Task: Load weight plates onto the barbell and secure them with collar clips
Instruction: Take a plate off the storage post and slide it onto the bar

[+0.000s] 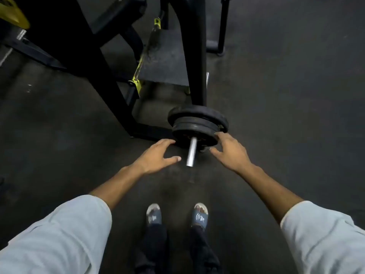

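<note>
A silver barbell sleeve (192, 152) points toward me near the floor, its bare end sticking out of a stack of black weight plates (195, 128). The nearest plate is smaller than the one behind it. My left hand (158, 156) hovers just left of the stack with fingers spread, its fingertips at the plate's rim. My right hand (229, 150) is on the right side, fingers apart and touching the nearest plate's edge. Neither hand holds anything. I see no collar clip.
A black machine frame (110, 80) with yellow fittings stands behind and left of the plates, one upright (195, 56) rising right behind them. A dark block (166, 58) sits within the frame. My sandalled feet (177, 214) stand on dark rubber floor.
</note>
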